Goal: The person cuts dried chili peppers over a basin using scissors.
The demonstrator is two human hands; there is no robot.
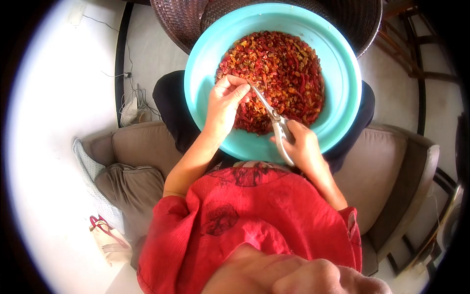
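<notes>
A wide turquoise basin [342,98] rests on my lap, holding a heap of cut red and orange dried peppers [274,63]. My right hand [301,144] grips the pale handles of metal scissors [275,118], whose blades point up and left over the heap. At the blade tips, the thumb and fingers of my left hand [227,100] are pinched together. Whatever they hold is too small to make out. Some longer red pieces lie at the right side of the heap.
Behind the basin is a dark woven basket [178,24]. I sit on a brown sofa [374,157], with a folded brown cushion [129,188] at the left. Cables [139,95] lie on the floor at left, and a wooden chair frame [413,44] stands at upper right.
</notes>
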